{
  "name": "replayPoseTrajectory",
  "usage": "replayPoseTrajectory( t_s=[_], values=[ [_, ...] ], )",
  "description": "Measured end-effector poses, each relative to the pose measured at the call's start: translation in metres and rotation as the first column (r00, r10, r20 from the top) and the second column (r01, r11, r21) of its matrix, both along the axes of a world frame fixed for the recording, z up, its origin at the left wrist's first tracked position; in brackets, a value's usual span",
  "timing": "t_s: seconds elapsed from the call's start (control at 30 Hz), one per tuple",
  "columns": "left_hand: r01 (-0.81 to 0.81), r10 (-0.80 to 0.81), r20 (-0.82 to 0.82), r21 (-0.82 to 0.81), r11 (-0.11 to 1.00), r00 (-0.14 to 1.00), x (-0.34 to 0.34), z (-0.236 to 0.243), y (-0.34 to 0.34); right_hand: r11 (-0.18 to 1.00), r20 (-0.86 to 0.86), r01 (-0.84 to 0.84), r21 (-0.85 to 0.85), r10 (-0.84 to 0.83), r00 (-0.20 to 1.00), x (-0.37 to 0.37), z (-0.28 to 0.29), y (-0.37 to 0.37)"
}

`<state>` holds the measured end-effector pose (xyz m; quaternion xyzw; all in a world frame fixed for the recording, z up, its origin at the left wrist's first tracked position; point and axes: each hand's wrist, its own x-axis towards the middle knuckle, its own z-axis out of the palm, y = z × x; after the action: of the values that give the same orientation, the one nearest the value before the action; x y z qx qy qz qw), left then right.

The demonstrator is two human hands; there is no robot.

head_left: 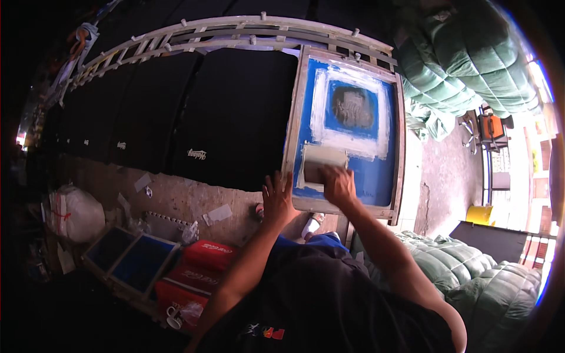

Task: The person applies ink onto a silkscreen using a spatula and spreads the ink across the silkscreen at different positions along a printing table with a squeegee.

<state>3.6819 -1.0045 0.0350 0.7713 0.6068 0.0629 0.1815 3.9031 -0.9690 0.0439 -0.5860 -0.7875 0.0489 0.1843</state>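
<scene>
At inspection the right hand (338, 183) gripped the squeegee (321, 163) at 6 o'clock on the blue printing screen (368, 170), the left hand (276, 197) lay open on the frame's 7 o'clock edge; an even pull with the frame steadied was judged advisable.
</scene>
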Motion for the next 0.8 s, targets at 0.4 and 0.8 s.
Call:
replayPoseTrajectory(
  t_s=[0.4,0.8],
  values=[
    [0.008,-0.010,-0.037,-0.054,0.999,0.999,0.001,0.004,0.001,0.964,0.115,0.108,-0.245,-0.081,0.990,-0.002,0.009,0.015],
    [-0.350,0.276,0.505,0.055,0.935,0.818,-0.030,-0.044,-0.037,0.905,-0.049,0.200,-0.375,-0.235,0.971,0.001,0.085,-0.010]
  ],
)
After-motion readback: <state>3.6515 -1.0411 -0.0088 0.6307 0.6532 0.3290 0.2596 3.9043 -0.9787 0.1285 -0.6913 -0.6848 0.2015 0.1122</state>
